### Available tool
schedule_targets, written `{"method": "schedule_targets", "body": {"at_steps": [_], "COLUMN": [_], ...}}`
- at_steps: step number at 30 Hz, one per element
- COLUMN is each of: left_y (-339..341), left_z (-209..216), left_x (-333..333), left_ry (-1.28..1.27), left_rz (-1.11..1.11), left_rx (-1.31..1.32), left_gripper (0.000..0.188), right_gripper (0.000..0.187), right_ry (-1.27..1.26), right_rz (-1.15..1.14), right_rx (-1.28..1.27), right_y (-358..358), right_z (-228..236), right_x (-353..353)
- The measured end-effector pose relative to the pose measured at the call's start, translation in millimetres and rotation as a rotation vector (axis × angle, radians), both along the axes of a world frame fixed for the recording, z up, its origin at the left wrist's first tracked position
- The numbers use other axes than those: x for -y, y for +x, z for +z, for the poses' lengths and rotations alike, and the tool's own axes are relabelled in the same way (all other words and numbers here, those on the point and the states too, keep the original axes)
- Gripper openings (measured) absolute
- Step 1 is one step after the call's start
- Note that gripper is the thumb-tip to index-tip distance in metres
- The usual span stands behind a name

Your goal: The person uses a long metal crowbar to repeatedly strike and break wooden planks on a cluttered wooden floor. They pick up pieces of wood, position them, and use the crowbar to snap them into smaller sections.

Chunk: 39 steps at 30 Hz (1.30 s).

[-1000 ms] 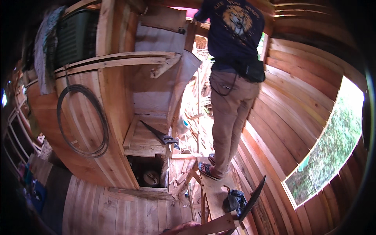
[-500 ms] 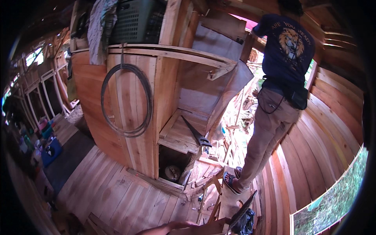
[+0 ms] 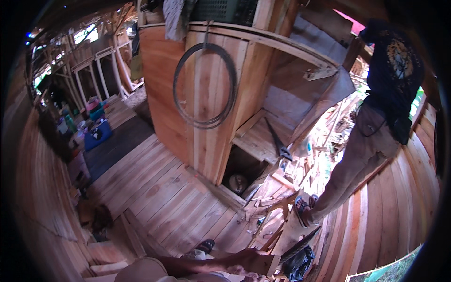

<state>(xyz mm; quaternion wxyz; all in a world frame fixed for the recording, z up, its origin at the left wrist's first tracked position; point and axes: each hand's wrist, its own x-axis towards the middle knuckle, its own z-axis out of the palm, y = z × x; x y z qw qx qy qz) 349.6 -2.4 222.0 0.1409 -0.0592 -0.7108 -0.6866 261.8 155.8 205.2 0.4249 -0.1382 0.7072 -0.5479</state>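
Along the bottom edge my left forearm reaches rightward, and my left hand [image 3: 253, 259] is closed at the end of a short wooden board [image 3: 269, 264]. Its fingers are dim and partly hidden. Just below it is a pale, blurred patch that may be part of my right hand; its fingers cannot be made out. To the right of the board a dark, flat blade-like piece [image 3: 303, 243] slants up over a black plastic bag [image 3: 299, 262]. My bent knee [image 3: 141, 270] shows at the lower left, and a sandalled foot [image 3: 205, 246] rests on the planks.
Another person [image 3: 371, 136] stands on a plank at the right, by an opening with scrap wood. A handsaw [image 3: 277, 140] lies on a wooden ledge above a dark floor hole [image 3: 237, 171]. A coiled black hose [image 3: 205, 87] hangs on the partition. A blue bag [image 3: 97, 135] sits far left.
The view has swung, so the scene sits further right and more floor shows at the left. My knee and foot have come into view. My left hand remains at the board.
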Motion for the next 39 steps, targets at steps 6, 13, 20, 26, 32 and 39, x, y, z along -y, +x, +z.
{"method": "schedule_targets", "body": {"at_steps": [6,13,20,26,32,39], "left_y": [40.5,109.3,171.3,219.3,211.8,198.9], "left_z": [8.7,12.8,21.3,17.5,28.5,34.6], "left_x": [13.4,37.9,64.2,97.9,100.8,98.0], "left_ry": [-0.038,-0.047,-0.109,-0.091,0.041,-0.027], "left_rz": [0.149,0.351,0.539,0.684,0.568,0.634], "left_rx": [-0.018,-0.053,-0.115,-0.059,-0.085,0.018], "left_gripper": [0.039,0.041,0.043,0.044,0.043,0.038], "right_gripper": [0.021,0.025,0.029,0.031,0.039,0.027], "right_ry": [0.038,0.088,0.09,-0.129,-0.116,-0.247], "right_rz": [0.087,0.135,-0.005,-0.366,-0.533,-0.55], "right_rx": [-0.011,-0.072,-0.312,-0.691,-0.946,-0.786], "right_y": [13.7,39.7,44.6,3.3,-46.1,-107.6], "right_z": [-8.7,-12.9,-4.0,62.1,125.5,61.7], "right_x": [4.1,15.8,-17.1,2.0,-13.9,-10.8]}}
